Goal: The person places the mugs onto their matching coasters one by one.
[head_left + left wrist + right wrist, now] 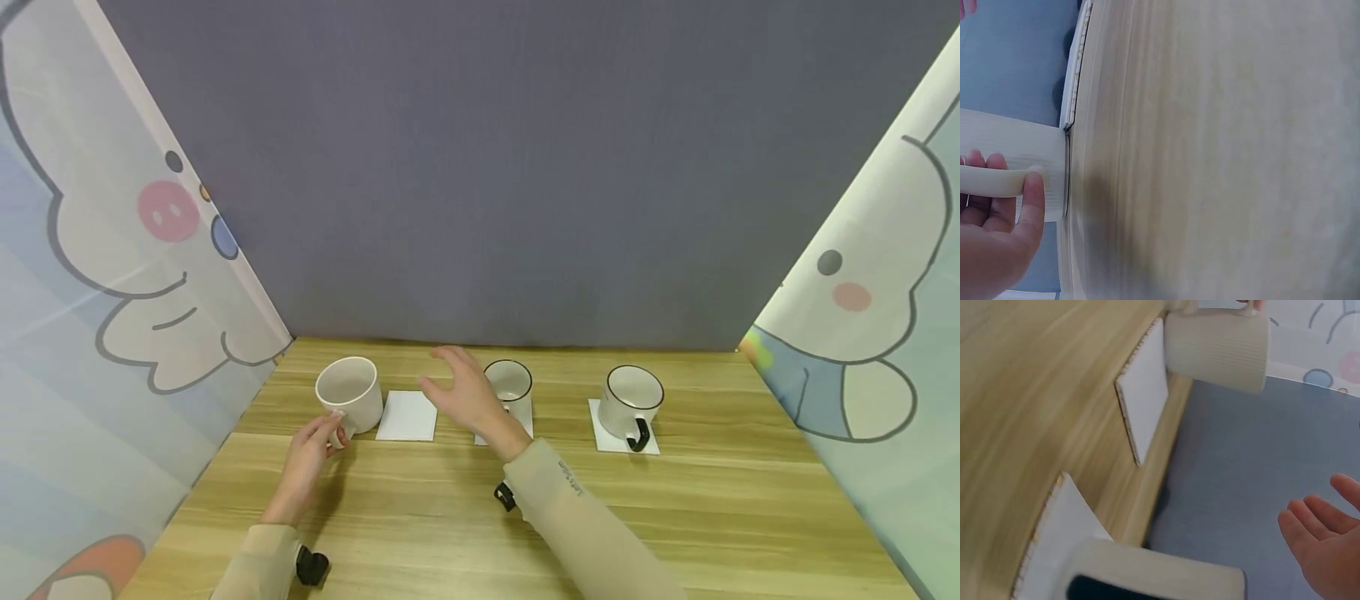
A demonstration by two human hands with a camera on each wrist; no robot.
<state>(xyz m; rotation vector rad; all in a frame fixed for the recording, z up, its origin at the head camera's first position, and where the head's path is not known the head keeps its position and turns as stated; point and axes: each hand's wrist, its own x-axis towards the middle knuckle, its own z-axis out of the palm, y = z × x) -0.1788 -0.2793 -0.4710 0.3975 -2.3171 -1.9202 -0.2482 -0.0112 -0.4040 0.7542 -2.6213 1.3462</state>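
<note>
My left hand (303,458) grips the handle (994,183) of a white ribbed mug (362,408), thumb on one side and fingers curled behind it. The mug stands upright at the left of the table. Just right of it lies a bare white square coaster (407,415). Over the space between this coaster and a black-rimmed white mug (521,406), my right hand (472,398) hovers with fingers spread and nothing in it. That mug sits on its own coaster, partly hidden by the hand. In the right wrist view, the right-hand fingers (1310,519) are extended.
Another black-rimmed mug (622,410) with a black handle (640,435) sits on a coaster (609,442) farther right. A grey panel (510,167) rises behind the wooden table (420,517). Cartoon-printed sheets (97,275) flank both sides.
</note>
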